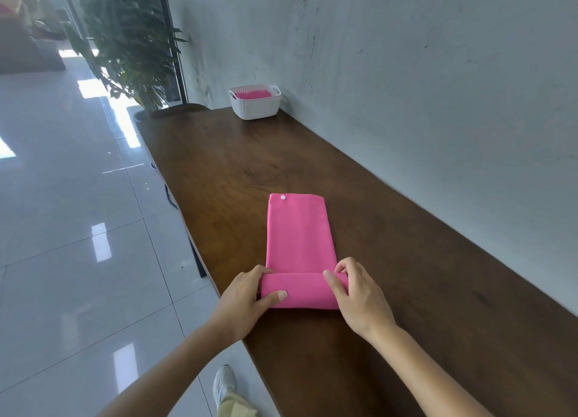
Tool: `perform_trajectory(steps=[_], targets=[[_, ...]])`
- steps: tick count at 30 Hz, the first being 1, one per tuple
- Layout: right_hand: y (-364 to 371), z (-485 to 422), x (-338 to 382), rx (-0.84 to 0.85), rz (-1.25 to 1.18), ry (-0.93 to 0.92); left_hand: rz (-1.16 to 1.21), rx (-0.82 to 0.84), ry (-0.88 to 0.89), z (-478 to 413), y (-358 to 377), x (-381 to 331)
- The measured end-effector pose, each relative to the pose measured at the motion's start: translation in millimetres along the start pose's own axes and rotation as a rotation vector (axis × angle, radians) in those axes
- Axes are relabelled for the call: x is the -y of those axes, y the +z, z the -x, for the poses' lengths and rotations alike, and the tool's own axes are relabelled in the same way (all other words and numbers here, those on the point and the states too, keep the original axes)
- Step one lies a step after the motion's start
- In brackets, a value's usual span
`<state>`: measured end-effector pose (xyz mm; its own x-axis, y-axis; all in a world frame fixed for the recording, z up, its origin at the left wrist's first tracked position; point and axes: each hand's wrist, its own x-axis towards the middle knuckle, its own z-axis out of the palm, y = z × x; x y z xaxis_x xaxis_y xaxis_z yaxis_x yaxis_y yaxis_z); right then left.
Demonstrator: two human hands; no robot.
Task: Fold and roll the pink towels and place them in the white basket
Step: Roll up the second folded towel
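Observation:
A pink towel [298,232], folded into a long narrow strip, lies on the dark wooden table [391,229]. A small white snap sits at its far left corner. Its near end is rolled into a short tube. My left hand [250,294] grips the left end of that roll, thumb on top. My right hand [353,288] grips the right end, fingers curled over it. At the table's far end stands the white basket [255,108], holding another pink towel [252,94].
A grey wall runs along the table's right side. To the left lies a glossy tiled floor, with a potted plant [131,41] beyond the table's far corner. My shoe [223,385] shows below the table's near edge.

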<state>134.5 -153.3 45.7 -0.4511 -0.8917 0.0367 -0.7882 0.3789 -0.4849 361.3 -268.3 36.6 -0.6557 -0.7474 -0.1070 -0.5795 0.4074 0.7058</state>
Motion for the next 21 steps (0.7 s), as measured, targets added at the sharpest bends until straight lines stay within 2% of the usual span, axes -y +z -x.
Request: perform_trajectory(steps=[5, 8, 12, 14, 17, 21], targets=[[11.1, 21.1, -7.8, 0.054, -0.051, -0.105, 0.143, 0.117, -0.098, -5.5, -18.7, 5.6], [17.2, 19.8, -9.1, 0.014, -0.036, -0.166, 0.276, 0.16, -0.173, -12.6, -23.9, 6.0], [17.6, 7.0, -5.1, 0.03, -0.098, -0.093, 0.238, 0.162, -0.211, -22.3, -26.0, 4.3], [14.2, -2.0, -1.8, 0.078, -0.091, -0.052, 0.145, 0.094, -0.217, -23.0, -22.4, 1.3], [9.3, -13.9, 3.7, 0.151, -0.08, -0.009, -0.044, -0.097, -0.16, -23.0, -14.2, 2.6], [3.1, -31.3, 12.1, 0.25, -0.098, 0.057, 0.008, -0.261, 0.014, -21.9, -9.3, 8.1]])
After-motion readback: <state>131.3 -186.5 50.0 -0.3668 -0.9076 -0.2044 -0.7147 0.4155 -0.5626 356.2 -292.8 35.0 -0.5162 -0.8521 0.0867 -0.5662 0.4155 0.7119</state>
